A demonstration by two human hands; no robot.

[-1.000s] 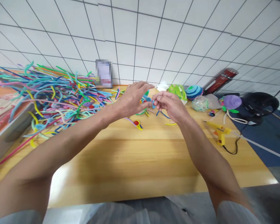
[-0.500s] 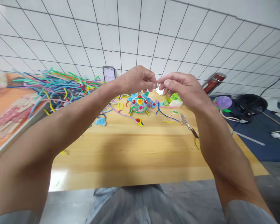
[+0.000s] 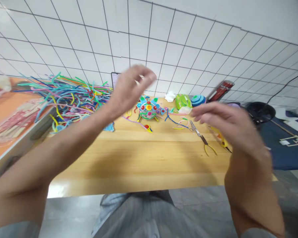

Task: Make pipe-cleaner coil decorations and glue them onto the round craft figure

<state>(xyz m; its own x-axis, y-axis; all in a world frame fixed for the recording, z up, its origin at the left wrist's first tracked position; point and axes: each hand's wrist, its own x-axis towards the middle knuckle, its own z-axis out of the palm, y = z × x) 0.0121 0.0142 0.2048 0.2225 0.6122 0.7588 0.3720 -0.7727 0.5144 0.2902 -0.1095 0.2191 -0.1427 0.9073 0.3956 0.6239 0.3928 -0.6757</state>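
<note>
My left hand (image 3: 132, 87) hangs in the air over the back of the table, smeared by motion. A gap shows between its thumb and fingers, and I see nothing in it. Nearest to it is a colourful round animal figure (image 3: 148, 110) with blue ears, red and yellow discs and yellow feet, standing on the table. Out to the right, my right hand (image 3: 221, 120) is raised with its fingers stretched out and nothing visible in them. Beneath and left of it lie silver scissors (image 3: 194, 128) and a yellow-handled tool (image 3: 210, 149), perhaps pliers.
A heap of coloured pipe cleaners (image 3: 69, 96) covers the back left. A phone (image 3: 115, 79) leans at the wall. Green tape roll (image 3: 182, 101), blue striped ball (image 3: 198, 100) and red cylinder (image 3: 221, 91) stand at the back right. A yellow glue gun (image 3: 223, 140) lies partly hidden.
My hands were close together above the figure and have moved apart, left hand to the left, right hand to the right and lower. The blue striped ball and glue gun have come into view.
</note>
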